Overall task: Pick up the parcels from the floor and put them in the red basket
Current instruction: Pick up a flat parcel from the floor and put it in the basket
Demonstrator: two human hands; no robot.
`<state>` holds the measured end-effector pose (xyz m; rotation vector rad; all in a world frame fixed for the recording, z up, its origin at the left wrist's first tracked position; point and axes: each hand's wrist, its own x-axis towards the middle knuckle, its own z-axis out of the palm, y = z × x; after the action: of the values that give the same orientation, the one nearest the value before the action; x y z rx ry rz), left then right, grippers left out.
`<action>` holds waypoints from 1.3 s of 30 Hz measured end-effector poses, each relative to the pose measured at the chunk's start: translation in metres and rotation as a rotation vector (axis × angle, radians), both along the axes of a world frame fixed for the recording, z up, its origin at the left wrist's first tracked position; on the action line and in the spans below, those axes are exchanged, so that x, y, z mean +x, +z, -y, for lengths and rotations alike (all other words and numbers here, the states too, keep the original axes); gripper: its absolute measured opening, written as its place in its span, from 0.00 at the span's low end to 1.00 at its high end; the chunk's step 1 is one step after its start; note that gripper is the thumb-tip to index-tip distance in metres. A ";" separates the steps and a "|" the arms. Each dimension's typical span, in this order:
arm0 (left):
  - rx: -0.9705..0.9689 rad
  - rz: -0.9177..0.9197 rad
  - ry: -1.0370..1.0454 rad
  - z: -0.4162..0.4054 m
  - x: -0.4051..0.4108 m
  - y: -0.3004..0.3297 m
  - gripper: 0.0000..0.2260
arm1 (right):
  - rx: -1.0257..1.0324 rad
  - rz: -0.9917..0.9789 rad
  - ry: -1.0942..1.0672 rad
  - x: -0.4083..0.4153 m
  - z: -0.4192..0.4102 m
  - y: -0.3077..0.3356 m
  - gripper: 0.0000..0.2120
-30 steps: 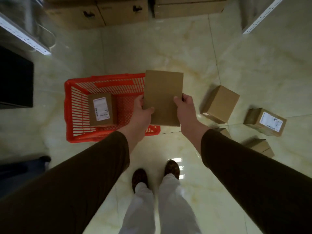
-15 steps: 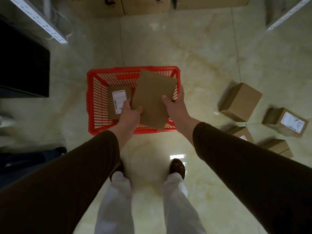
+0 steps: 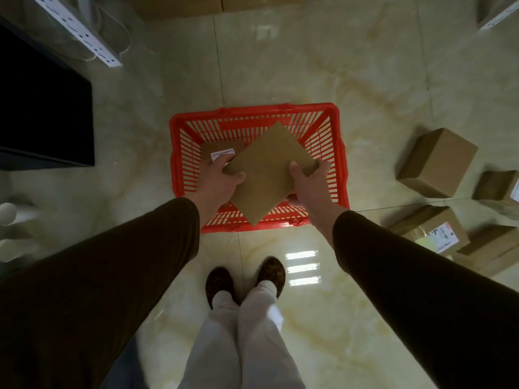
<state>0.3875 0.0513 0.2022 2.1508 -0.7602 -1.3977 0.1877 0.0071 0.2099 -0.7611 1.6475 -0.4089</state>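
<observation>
1. Hands of a person in dark brown sleeves hold a flat brown cardboard parcel point(image 3: 266, 172) directly above the red basket point(image 3: 341, 164).
2. The left hand point(image 3: 217, 181) grasps the left corner of this parcel, with the thumb on the top face and the other fingers underneath.
3. The right hand point(image 3: 309, 183) grasps the right side of it, the thumb lies on top and the fingers curl around the far edge.
4. The parcel is turned like a diamond, one corner points to the far wall of the basket and one corner points to the feet. I cannot tell if it touches the basket.
5. Inside the basket, at the left part, lies a small brown box with a white label point(image 3: 222, 150); the left hand and the held parcel cover most of it.
6. The basket stands on a glossy marble-pattern tile floor point(image 3: 280, 66), just in front of the person's brown shoes point(image 3: 247, 279).
7. On the floor to the right of the basket, apart from it, several more parcels lie: a plain cardboard box point(image 3: 436, 162), a box with a printed label point(image 3: 429, 228), and two more boxes at the right edge, partly cut by the frame.
8. At the left side stands a dark cabinet point(image 3: 45, 113), and a white perforated shelf rail point(image 3: 81, 32) is above it.
</observation>
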 end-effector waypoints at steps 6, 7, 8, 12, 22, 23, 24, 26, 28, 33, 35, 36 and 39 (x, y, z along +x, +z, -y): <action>-0.008 -0.078 0.162 0.020 0.002 -0.024 0.31 | 0.059 -0.070 -0.151 -0.010 -0.003 -0.043 0.21; -0.024 -0.063 0.178 0.024 0.002 -0.028 0.33 | 0.064 -0.113 -0.133 -0.013 -0.004 -0.050 0.20; -0.033 -0.055 0.195 0.028 0.003 -0.032 0.35 | 0.075 -0.142 -0.113 -0.017 -0.006 -0.055 0.20; -0.018 -0.165 0.176 0.048 0.002 -0.047 0.30 | 0.112 -0.185 0.009 -0.025 -0.011 -0.074 0.20; 0.014 -0.268 -0.171 0.089 0.002 -0.072 0.33 | 0.047 -0.169 -0.060 -0.018 -0.004 -0.102 0.37; 0.020 -0.279 -0.191 0.094 0.003 -0.075 0.32 | 0.018 -0.148 -0.056 -0.018 -0.006 -0.104 0.41; 0.026 -0.283 -0.220 0.098 0.003 -0.077 0.30 | -0.008 -0.133 -0.058 -0.017 -0.007 -0.105 0.45; 0.035 -0.273 -0.291 0.105 0.003 -0.083 0.27 | -0.030 -0.134 -0.086 -0.018 -0.010 -0.109 0.47; 0.023 -0.245 -0.365 0.112 0.001 -0.090 0.25 | 0.009 -0.155 -0.146 -0.019 -0.011 -0.117 0.45; -0.006 -0.173 -0.476 0.125 0.000 -0.115 0.29 | 0.149 -0.098 -0.332 -0.011 -0.010 -0.138 0.34; -0.008 -0.133 -0.498 0.126 0.004 -0.127 0.28 | 0.204 -0.079 -0.364 -0.006 -0.007 -0.147 0.29; -0.002 -0.097 -0.508 0.127 0.006 -0.133 0.26 | 0.232 -0.077 -0.379 -0.003 -0.006 -0.151 0.28; 0.007 0.021 -0.542 0.126 0.013 -0.150 0.24 | 0.277 -0.110 -0.380 0.002 -0.004 -0.166 0.26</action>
<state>0.4007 -0.0747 0.0522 2.0491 -1.4244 -1.6281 0.1893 0.0106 0.0442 -0.2663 1.9089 -0.3981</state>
